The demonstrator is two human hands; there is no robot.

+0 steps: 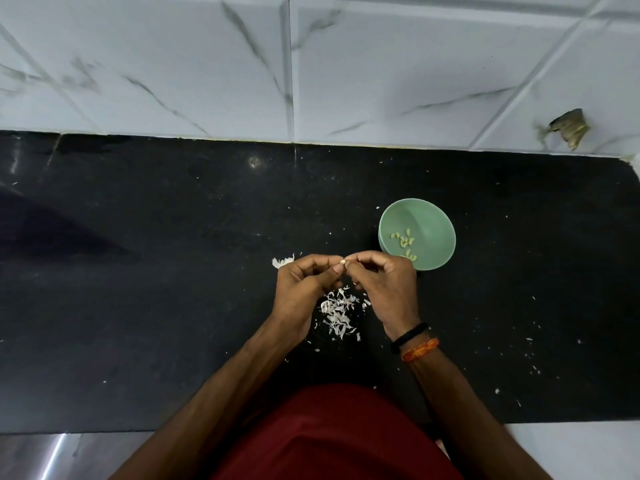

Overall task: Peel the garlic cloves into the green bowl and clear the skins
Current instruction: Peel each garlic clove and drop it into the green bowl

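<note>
— Head view, that moment: what were your hands doing?

— Both were up over the black tabletop (173, 306), fingertips meeting. My left hand (304, 285) and my right hand (384, 285) each had fingers curled in, pinching one small garlic clove (343, 262) between them.

— And the bowl?

— The green bowl (440, 216) stood on the tabletop just beyond my right hand, its near rim partly hidden behind my knuckles. Peeled cloves (403, 239) lay scattered on its bottom.

— Where were the skins?

— A loose pile of skins (337, 313) lay on the tabletop between my wrists, below the hands. Small white flecks were spread more thinly around it, some well off to the right. Another papery white piece of garlic (282, 261) lay just past my left hand; I could not tell whether it was skin only.

— Anything on your wrists?

— A black thread band (408, 336) and an orange one (420, 349) on the right wrist. White marbled tiles (207, 64) rose behind the tabletop.
</note>
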